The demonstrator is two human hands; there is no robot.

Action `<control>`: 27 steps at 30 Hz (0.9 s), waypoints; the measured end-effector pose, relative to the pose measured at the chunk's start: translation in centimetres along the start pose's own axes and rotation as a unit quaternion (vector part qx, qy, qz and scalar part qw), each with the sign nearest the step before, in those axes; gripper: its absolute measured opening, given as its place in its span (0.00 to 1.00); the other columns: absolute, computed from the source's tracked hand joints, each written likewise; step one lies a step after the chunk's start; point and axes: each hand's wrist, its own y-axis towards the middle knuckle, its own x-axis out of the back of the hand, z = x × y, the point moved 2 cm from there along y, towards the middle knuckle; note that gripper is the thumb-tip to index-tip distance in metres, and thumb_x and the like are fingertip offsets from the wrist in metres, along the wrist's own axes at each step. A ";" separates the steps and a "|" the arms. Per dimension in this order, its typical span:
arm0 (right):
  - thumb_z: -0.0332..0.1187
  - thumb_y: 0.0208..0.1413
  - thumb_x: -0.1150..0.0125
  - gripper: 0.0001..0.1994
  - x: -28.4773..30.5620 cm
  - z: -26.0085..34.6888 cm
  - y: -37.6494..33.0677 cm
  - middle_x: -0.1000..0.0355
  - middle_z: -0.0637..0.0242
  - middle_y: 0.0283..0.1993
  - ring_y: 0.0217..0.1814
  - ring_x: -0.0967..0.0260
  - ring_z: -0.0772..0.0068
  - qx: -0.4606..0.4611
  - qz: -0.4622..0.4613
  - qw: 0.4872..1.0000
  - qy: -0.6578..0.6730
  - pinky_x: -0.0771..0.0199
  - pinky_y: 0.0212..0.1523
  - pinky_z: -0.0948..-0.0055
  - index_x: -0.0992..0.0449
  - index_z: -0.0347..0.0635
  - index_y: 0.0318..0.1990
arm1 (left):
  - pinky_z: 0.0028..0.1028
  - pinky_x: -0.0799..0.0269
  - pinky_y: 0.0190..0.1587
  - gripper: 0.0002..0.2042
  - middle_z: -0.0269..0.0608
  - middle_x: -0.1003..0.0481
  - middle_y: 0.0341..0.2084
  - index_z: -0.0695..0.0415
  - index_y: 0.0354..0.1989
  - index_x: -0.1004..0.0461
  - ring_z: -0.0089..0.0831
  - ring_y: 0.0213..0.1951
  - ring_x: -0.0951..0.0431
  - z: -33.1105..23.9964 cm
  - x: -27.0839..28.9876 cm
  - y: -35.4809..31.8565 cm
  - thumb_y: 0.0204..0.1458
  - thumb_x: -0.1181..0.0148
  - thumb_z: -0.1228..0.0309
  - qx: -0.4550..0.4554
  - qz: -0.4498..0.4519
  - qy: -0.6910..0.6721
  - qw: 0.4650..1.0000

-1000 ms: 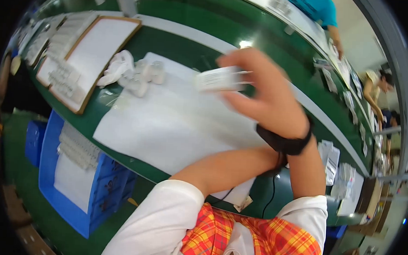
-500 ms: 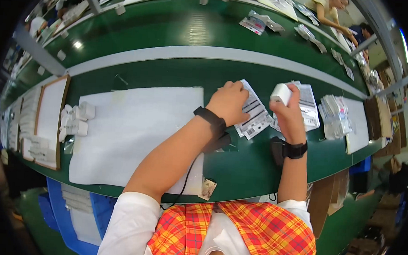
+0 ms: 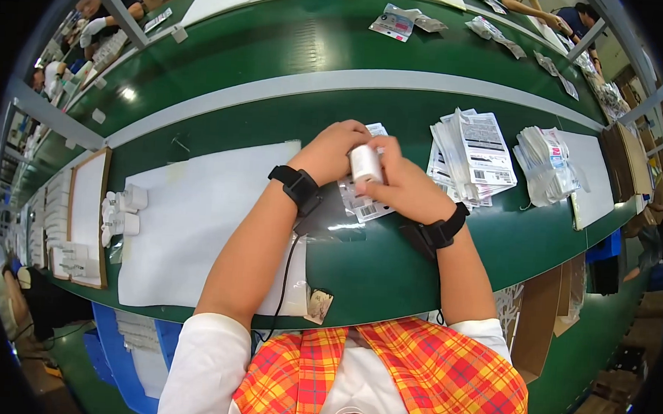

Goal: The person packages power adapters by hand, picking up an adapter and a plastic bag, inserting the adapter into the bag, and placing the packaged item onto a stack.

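My right hand (image 3: 411, 187) is closed around a small white rounded block (image 3: 365, 164), which looks like a power adapter. My left hand (image 3: 333, 153) is right beside it, fingers curled at the upper part of a flat printed bag (image 3: 366, 209) with a clear side. The block is over the bag, and the hands partly cover both. Whether the block touches the bag's opening is hidden. To the right lies a fanned stack of similar printed bags (image 3: 488, 151). Several white plug adapters (image 3: 127, 207) sit at the left edge of a white sheet (image 3: 202, 238).
A shallow box (image 3: 102, 225) stands at the table's left end. Clear-and-printed packages (image 3: 547, 169) and a cardboard box (image 3: 624, 170) are at the right. A grey rail (image 3: 323, 83) crosses behind, with co-workers beyond. A blue crate (image 3: 106, 349) is below the table edge.
Both hands have moved left and come together. The left hand has drawn one printed bag away from the stack, and the right hand has brought the white power adapter over to it.
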 end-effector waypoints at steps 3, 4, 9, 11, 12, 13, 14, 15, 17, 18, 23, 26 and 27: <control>0.37 0.50 0.36 0.31 -0.1 1.9 -0.7 0.30 0.56 0.37 0.39 0.30 0.65 0.001 0.085 0.996 -0.022 0.30 0.42 0.71 0.47 0.39 0.56 | 0.37 0.35 0.56 0.20 0.47 0.31 0.52 0.54 0.46 0.25 0.47 0.55 0.33 0.2 0.2 -1.0 0.40 0.40 0.76 -0.038 -0.010 0.042 0.998; 0.38 0.50 0.35 0.31 0.4 1.7 -1.1 0.30 0.56 0.36 0.38 0.30 0.64 -0.003 0.114 0.993 -0.035 0.30 0.42 0.71 0.46 0.39 0.56 | 0.37 0.34 0.56 0.22 0.48 0.31 0.53 0.54 0.47 0.25 0.47 0.55 0.33 0.2 0.3 -1.2 0.38 0.38 0.76 -0.060 -0.013 0.062 0.996; 0.39 0.47 0.33 0.31 3.7 2.3 -3.5 0.30 0.57 0.36 0.36 0.30 0.65 -0.056 0.196 0.975 -0.082 0.31 0.40 0.72 0.42 0.38 0.54 | 0.36 0.34 0.56 0.24 0.49 0.33 0.55 0.55 0.49 0.27 0.46 0.57 0.34 -1.8 -1.0 -2.8 0.37 0.37 0.71 -0.067 -0.063 0.127 0.988; 0.39 0.46 0.32 0.31 3.9 2.1 -3.7 0.30 0.57 0.38 0.37 0.30 0.66 -0.080 0.209 0.970 -0.090 0.31 0.40 0.72 0.41 0.37 0.53 | 0.36 0.35 0.57 0.24 0.49 0.35 0.57 0.57 0.50 0.28 0.47 0.58 0.35 -2.6 -1.0 -2.6 0.38 0.37 0.69 -0.041 -0.045 0.158 0.986; 0.38 0.45 0.31 0.30 4.1 2.0 -3.5 0.30 0.57 0.40 0.38 0.30 0.66 -0.042 0.132 0.990 -0.039 0.31 0.40 0.72 0.40 0.38 0.53 | 0.37 0.35 0.58 0.25 0.49 0.36 0.57 0.58 0.50 0.28 0.47 0.58 0.36 -3.1 -1.1 -2.5 0.38 0.38 0.68 -0.030 -0.035 0.172 0.984; 0.37 0.44 0.31 0.30 4.3 2.0 -3.3 0.31 0.57 0.42 0.39 0.31 0.67 -0.002 0.057 0.998 0.012 0.31 0.39 0.72 0.39 0.38 0.53 | 0.37 0.35 0.58 0.25 0.49 0.36 0.57 0.58 0.50 0.28 0.47 0.58 0.36 -3.9 -1.4 -2.2 0.38 0.38 0.68 -0.029 -0.034 0.173 0.984; 0.36 0.44 0.30 0.30 4.5 1.8 -3.1 0.31 0.57 0.44 0.40 0.31 0.68 0.038 -0.020 0.997 0.064 0.31 0.39 0.71 0.39 0.38 0.52 | 0.37 0.36 0.59 0.24 0.50 0.36 0.57 0.58 0.50 0.28 0.47 0.59 0.36 -4.9 -1.9 -1.7 0.39 0.38 0.69 0.021 -0.027 0.202 0.979; 0.36 0.44 0.30 0.30 4.0 1.5 -2.7 0.31 0.57 0.44 0.40 0.31 0.68 0.038 -0.019 0.997 0.065 0.31 0.39 0.71 0.39 0.38 0.52 | 0.38 0.37 0.60 0.24 0.51 0.36 0.57 0.59 0.50 0.29 0.47 0.59 0.37 -5.7 -2.4 -1.2 0.40 0.39 0.69 0.072 -0.020 0.231 0.970; 0.33 0.42 0.30 0.29 3.3 0.2 -1.8 0.33 0.58 0.47 0.42 0.32 0.67 0.043 -0.142 0.989 0.001 0.31 0.41 0.71 0.37 0.40 0.52 | 0.38 0.38 0.60 0.23 0.51 0.36 0.57 0.59 0.50 0.29 0.48 0.59 0.37 -6.0 -3.0 -0.5 0.41 0.39 0.70 0.115 -0.009 0.258 0.959; 0.32 0.42 0.29 0.28 2.8 0.0 -1.4 0.34 0.58 0.48 0.43 0.32 0.67 0.046 -0.200 0.978 -0.030 0.30 0.42 0.70 0.36 0.41 0.52 | 0.39 0.39 0.61 0.22 0.52 0.36 0.57 0.59 0.50 0.29 0.48 0.60 0.37 -5.7 -3.0 -0.6 0.42 0.40 0.70 0.094 -0.024 0.238 0.966; 0.30 0.40 0.29 0.27 1.1 0.0 -0.8 0.34 0.59 0.46 0.44 0.32 0.62 0.003 -0.179 0.979 -0.099 0.30 0.47 0.70 0.33 0.41 0.50 | 0.43 0.43 0.63 0.21 0.52 0.38 0.60 0.60 0.52 0.30 0.50 0.63 0.42 -2.3 -3.4 -1.1 0.47 0.45 0.71 -0.004 -0.057 0.193 0.980; 0.31 0.38 0.28 0.28 1.1 0.8 -1.8 0.35 0.58 0.46 0.44 0.33 0.56 0.045 -0.062 0.987 -0.138 0.30 0.48 0.69 0.33 0.38 0.49 | 0.44 0.47 0.64 0.21 0.51 0.40 0.63 0.60 0.55 0.31 0.51 0.65 0.45 -0.9 -2.8 -1.2 0.50 0.49 0.69 -0.002 -0.062 0.145 0.987; 0.31 0.38 0.28 0.28 1.1 0.6 -2.0 0.35 0.58 0.46 0.44 0.33 0.56 0.045 -0.061 0.988 -0.138 0.30 0.48 0.69 0.33 0.38 0.49 | 0.44 0.49 0.65 0.22 0.50 0.42 0.64 0.61 0.56 0.32 0.51 0.66 0.47 -0.9 -2.5 -1.2 0.52 0.50 0.67 0.027 -0.064 0.101 0.993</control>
